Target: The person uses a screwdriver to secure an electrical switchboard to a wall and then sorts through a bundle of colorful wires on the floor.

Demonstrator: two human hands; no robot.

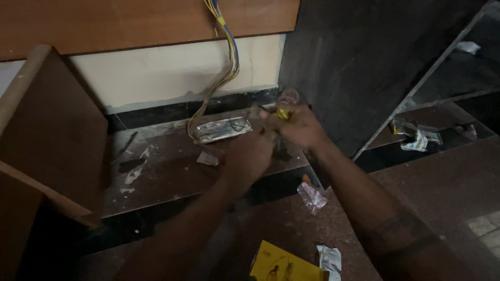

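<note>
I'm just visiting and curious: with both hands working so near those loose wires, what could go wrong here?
1. The yellow and blue wires hang bare-ended near the left hand and right hand; if live, a shock is possible.
2. The light is dim and the hands blurred, so a slip seems likely.
3. Plastic wrappers litter the floor and could hide small parts.

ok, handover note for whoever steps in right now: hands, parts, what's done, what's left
Left hand: raised over the stone ledge, fingers curled; blurred, cannot tell what it grips.
Right hand: holds a small yellow-handled tool, tip toward the left hand.
Parts: metal wall box lies on the ledge, yellow and blue wires run down the wall to it. Torn plastic wrappers and a yellow packet lie on the lower surface.
Done: some packaging opened.
Left: wire ends look loose; box not mounted.
</note>
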